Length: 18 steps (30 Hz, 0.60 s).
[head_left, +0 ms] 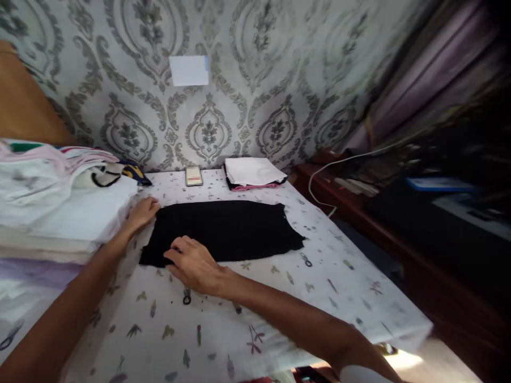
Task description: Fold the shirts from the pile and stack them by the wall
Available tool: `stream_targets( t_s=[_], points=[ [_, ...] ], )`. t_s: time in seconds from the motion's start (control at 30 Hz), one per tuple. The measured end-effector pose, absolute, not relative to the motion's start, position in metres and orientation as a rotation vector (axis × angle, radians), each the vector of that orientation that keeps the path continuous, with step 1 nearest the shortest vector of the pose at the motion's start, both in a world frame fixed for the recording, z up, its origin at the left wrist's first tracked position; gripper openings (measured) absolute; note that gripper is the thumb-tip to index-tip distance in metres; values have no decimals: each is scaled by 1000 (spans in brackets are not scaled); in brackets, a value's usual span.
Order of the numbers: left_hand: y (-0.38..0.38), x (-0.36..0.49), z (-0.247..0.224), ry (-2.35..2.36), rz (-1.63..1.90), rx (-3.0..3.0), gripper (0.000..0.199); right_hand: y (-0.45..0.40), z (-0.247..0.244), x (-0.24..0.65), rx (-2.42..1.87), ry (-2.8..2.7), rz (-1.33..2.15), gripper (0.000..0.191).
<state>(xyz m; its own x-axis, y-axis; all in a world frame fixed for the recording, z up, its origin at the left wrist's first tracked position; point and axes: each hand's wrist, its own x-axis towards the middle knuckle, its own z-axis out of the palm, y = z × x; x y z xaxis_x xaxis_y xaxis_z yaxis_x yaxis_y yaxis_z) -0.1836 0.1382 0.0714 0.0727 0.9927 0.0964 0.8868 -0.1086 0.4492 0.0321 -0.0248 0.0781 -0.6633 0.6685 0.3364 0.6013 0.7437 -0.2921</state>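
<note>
A piece of black cloth (235, 231) lies spread nearly flat on the patterned white sheet, its long side running left to right. At its far left corner is my left hand (144, 214), with the fingers bent and closed on the cloth's edge. My right hand (195, 266) rests over the near edge toward the left end, palm down. Its fingers are loosely bent and somewhat apart, lying on the cloth.
A folded stack (255, 171) with white cloth on top sits at the back. Left of it is a small framed card (194, 175). Piled clothes (59, 202) fill the left side. A white cable (315, 186) hangs by dark red furniture (359, 218) on the right.
</note>
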Motion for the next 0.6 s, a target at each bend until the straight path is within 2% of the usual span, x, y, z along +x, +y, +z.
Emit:
stream_targets(
  t_s=[0.13, 0.27, 0.43, 0.6],
  points=[
    [133, -193, 57, 1819, 636, 2278, 32, -27, 72, 118, -1253, -2105, 222, 22],
    [135, -152, 66, 1680, 760, 2460, 36, -45, 57, 231, -1633, -1624, 14, 27],
    [143, -5, 94, 1029, 664, 2496, 35, -73, 32, 305, -2004, -1384, -17, 43],
    [143, 149, 91, 673, 345, 2737, 38, -79, 23, 302, -2098, -1400, -20, 37]
  ],
)
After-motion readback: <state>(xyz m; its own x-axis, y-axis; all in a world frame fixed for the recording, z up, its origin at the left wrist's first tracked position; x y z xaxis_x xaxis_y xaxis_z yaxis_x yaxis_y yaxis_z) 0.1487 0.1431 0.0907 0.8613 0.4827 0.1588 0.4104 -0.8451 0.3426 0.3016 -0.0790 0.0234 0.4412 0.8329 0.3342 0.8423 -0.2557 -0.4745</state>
